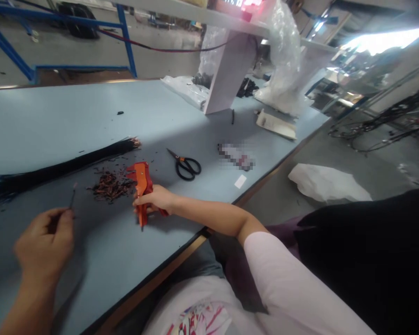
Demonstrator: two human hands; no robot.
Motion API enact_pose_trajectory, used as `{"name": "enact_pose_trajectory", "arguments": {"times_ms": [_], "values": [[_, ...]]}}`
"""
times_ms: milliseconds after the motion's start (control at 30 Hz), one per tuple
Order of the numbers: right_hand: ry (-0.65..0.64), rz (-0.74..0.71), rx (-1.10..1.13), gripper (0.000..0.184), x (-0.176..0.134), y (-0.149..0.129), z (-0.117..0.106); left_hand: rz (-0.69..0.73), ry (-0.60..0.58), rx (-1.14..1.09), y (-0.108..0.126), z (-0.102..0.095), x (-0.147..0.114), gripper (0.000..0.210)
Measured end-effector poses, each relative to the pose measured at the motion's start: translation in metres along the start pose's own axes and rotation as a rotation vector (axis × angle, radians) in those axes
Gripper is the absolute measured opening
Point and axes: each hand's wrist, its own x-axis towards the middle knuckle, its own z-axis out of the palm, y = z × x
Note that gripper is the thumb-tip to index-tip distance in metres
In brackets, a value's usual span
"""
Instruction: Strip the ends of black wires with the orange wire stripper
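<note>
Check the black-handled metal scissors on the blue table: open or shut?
Shut; the scissors show their blades together, tapering to one point.

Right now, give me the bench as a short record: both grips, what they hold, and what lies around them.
Left grip: pinching a thin dark wire, end pointing up
Right grip: wrapped around an orange-and-red hand tool
Wire and tool: apart
Bundle: long black wire bundle with copper-coloured ends, lying beyond the left grip
Scraps: loose pile of short black and copper-coloured bits, left of the tool
Scissors: black-handled metal scissors, lying right of the tool
Surface: pale blue tabletop
</note>
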Motion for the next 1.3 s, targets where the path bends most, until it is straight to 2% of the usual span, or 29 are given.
{"name": "enact_pose_trajectory", "arguments": {"times_ms": [67, 200, 233, 300, 400, 567, 800, 1000, 1100, 1200, 1300], "values": [[-0.034, 0.053, -0.009, 0.026, -0.003, 0.004, 0.003, 0.015, 0.024, -0.081, 0.001, 0.005, -0.004, 0.012], [-0.065, 0.086, -0.065, 0.029, -0.011, 0.006, 0.007, 0.133, 0.050, -0.323, 0.002, 0.013, -0.009, 0.014], [-0.080, 0.080, -0.075, 0.029, -0.012, 0.005, 0.006, 0.139, 0.109, -0.338, 0.002, 0.015, -0.008, 0.013], [-0.138, 0.089, -0.093, 0.028, -0.015, 0.002, 0.005, 0.169, 0.150, -0.371, 0.004, 0.016, -0.007, 0.012], [-0.218, 0.119, -0.129, 0.026, -0.021, 0.001, 0.006, 0.164, 0.183, -0.386, 0.008, 0.014, -0.009, 0.010], [-0.299, 0.162, -0.139, 0.026, -0.027, 0.007, 0.011, 0.190, 0.163, -0.414, 0.014, 0.014, -0.016, 0.008], [-0.339, 0.167, -0.042, 0.030, -0.024, 0.011, 0.008, 0.290, 0.195, -0.355, 0.015, 0.014, -0.020, 0.008], [-0.426, 0.177, -0.026, 0.030, -0.029, 0.011, 0.009, 0.298, 0.140, -0.380, 0.019, 0.014, -0.024, 0.008], [-0.486, 0.171, 0.024, 0.029, -0.031, 0.012, 0.010, 0.245, 0.077, -0.509, 0.021, 0.020, -0.027, 0.008], [-0.570, 0.181, 0.106, 0.029, -0.031, 0.015, 0.010, 0.112, 0.022, -0.707, 0.023, 0.029, -0.029, 0.008], [-0.607, 0.181, 0.171, 0.029, -0.028, 0.019, 0.010, -0.008, 0.044, -0.888, 0.025, 0.032, -0.032, 0.010]]}}
